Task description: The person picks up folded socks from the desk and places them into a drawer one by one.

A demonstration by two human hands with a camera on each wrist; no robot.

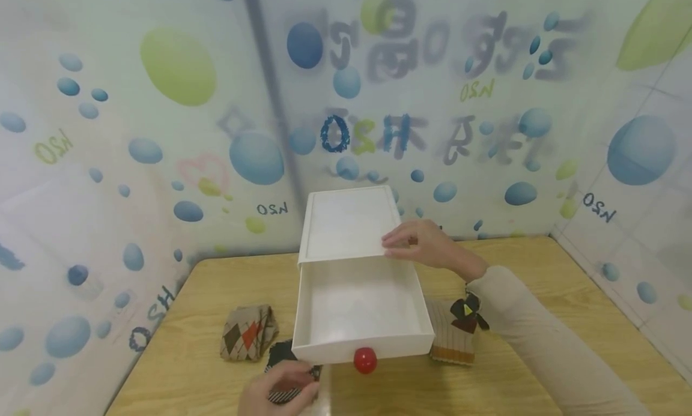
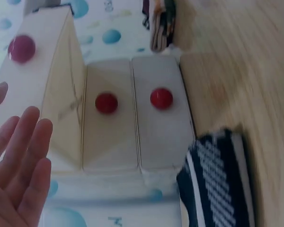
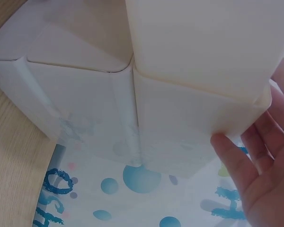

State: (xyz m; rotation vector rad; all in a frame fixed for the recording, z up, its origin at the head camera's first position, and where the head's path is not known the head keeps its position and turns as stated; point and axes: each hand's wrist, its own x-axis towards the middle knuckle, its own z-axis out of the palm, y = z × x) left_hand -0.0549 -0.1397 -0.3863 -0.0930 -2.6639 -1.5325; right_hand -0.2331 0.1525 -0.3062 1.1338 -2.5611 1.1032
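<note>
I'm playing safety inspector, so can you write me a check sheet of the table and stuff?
Surface: wooden table.
Job's things: white drawer unit with top drawer open, red knob on its front; two lower drawers shut.
Clutter: folded argyle cloth left of the unit, dark striped cloth near the left hand, ribbed cloth to the right.
Hands: left hand holds nothing, fingers relaxed; right hand grips the unit's top right edge, thumb on its side.
Cables: nothing seen.
Surroundings: pale walls with blue and green bubbles and H2O lettering.
</note>
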